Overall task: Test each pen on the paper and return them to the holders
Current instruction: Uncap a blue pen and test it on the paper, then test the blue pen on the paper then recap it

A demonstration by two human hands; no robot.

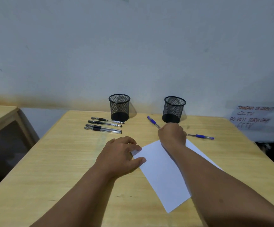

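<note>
A white sheet of paper lies slanted on the wooden table. My left hand rests flat on its left corner, fingers spread. My right hand is closed around a blue pen, whose capped end sticks up to the left above the paper's far corner. A second blue pen lies to the right of that hand. Several black pens lie side by side at the left. Two black mesh holders stand at the back, the left one and the right one, both look empty.
The table's back edge meets a pale wall. A paper notice with handwriting hangs at the right. Another wooden desk stands at the left, across a dark gap.
</note>
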